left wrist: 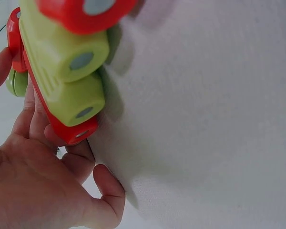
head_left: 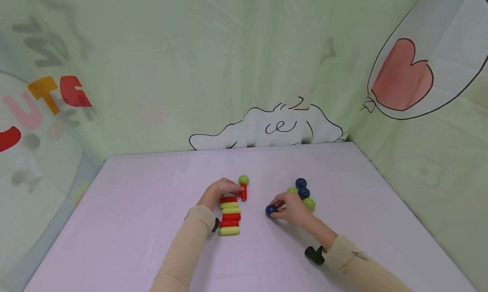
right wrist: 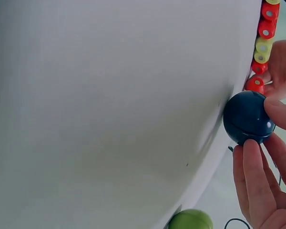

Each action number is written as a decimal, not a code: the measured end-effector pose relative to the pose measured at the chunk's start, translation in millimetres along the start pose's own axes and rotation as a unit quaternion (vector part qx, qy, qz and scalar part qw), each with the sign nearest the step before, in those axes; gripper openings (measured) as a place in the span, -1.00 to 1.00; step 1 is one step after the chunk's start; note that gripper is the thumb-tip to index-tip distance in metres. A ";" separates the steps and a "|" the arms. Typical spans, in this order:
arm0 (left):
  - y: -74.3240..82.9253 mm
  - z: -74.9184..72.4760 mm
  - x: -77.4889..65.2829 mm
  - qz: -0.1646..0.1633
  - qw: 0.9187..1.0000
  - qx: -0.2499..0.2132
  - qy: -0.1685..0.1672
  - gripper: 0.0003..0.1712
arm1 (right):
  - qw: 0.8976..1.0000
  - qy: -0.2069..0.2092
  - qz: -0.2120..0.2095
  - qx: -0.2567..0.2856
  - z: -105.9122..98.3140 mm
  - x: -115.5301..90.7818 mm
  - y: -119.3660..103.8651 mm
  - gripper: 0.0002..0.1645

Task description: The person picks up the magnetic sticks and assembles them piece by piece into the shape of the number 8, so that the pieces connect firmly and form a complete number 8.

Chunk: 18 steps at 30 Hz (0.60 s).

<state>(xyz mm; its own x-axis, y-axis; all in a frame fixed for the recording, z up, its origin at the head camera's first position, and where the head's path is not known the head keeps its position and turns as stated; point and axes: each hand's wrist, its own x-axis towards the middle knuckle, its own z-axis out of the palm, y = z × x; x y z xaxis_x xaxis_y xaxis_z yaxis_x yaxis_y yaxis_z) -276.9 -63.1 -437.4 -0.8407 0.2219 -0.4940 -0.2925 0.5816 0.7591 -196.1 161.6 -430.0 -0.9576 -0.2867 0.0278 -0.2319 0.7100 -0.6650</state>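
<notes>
My left hand (head_left: 224,187) holds a short red magnetic rod (head_left: 243,192) at its fingertips. A green ball (head_left: 243,180) sits against that rod's far end. Beside this hand lies a row of red and yellow-green rods (head_left: 230,217), side by side; grey discs show on their ends in the left wrist view, where the hand's curled fingers (left wrist: 81,162) pass close to the nearest red rod (left wrist: 76,133). Out to the right, my right hand (head_left: 291,207) pinches a dark blue ball (right wrist: 249,118) between thumb and fingers, at table level.
Past the right hand is a cluster of balls: two dark blue balls (head_left: 301,183) and two green balls (head_left: 309,204), one partly hidden by the hand. A pale cloth covers the table (head_left: 152,224). Printed curtains (head_left: 171,72) stand along its back and sides.
</notes>
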 end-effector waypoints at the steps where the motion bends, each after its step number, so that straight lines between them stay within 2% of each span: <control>1: 0.2 0.0 0.0 -0.001 1.000 0.001 0.000 -0.62 | 1.000 -0.001 0.004 0.000 0.9 0.5 -1.2 -0.75; 9: 2.1 -1.4 -2.0 -0.007 1.000 0.004 0.000 -0.60 | 0.999 -0.005 0.042 0.018 7.7 5.8 -9.2 -0.75; 18: 0.4 -1.3 0.0 -0.007 1.000 -0.008 0.001 -0.57 | 0.998 -0.013 0.052 0.020 14.4 13.9 -16.0 -0.75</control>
<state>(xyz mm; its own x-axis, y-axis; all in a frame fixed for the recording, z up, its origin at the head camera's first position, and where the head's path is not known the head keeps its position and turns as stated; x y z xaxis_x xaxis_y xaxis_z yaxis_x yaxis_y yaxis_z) -277.6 -63.9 -436.5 -0.8370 0.2127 -0.5041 -0.3115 0.5721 0.7587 -203.3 137.0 -429.7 -0.9712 -0.2296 -0.0629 -0.1233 0.7111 -0.6922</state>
